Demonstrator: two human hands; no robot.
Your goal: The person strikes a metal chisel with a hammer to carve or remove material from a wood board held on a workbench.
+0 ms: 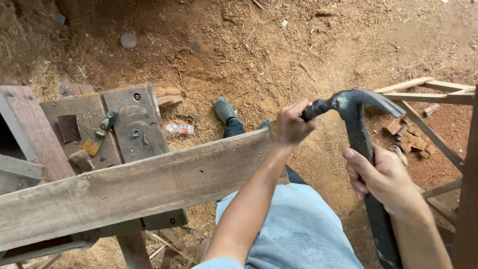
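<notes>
Both hands grip a dark crowbar point(359, 134). The left hand point(291, 123) clamps its curved claw end beside the plank point(134, 192) end; the right hand point(386, 182) clamps the shaft, which slants down toward the person.

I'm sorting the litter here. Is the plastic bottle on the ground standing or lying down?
Lying down. The plastic bottle rests on its side in the sawdust, beside the dark wooden bench.
</notes>
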